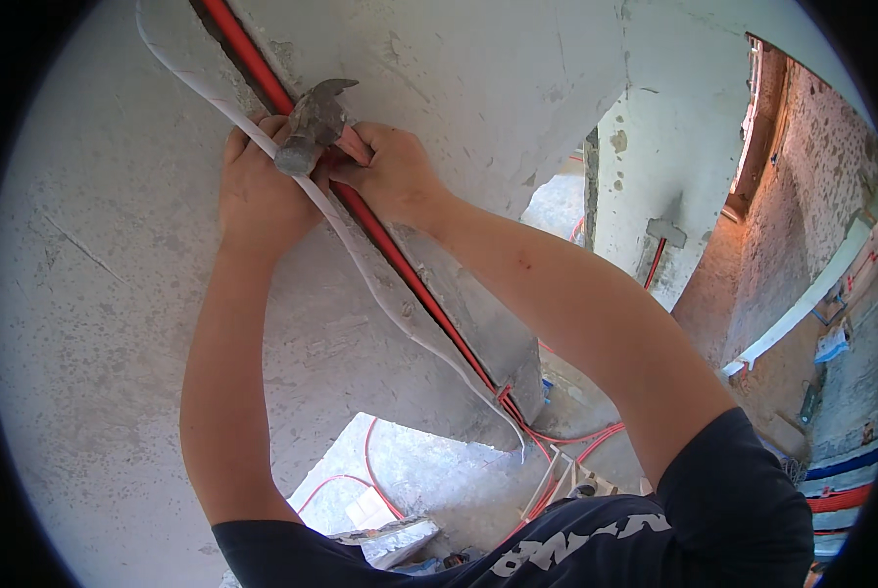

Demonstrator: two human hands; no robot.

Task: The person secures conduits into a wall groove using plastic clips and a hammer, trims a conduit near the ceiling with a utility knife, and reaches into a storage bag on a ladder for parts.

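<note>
A claw hammer (314, 127) with a worn grey head is in my right hand (392, 171), whose fingers close round its reddish handle near the head. Right behind the hammer head, my left hand (268, 191) presses to the wall groove with its fingers curled. What its fingertips hold is hidden by the hammer. A red conduit (410, 269) runs slantwise in the groove, passing under both hands. Beside it, a loose white cable (368, 269) hangs down the wall and crosses in front of my left hand.
The grey plastered wall (116, 294) fills the left and middle. Lower down, red conduits (586, 431) bend across the floor near a wooden ladder-like frame (549, 482). A doorway opens at the right, with an electrical box cutout and red conduit (657, 263) on the far wall.
</note>
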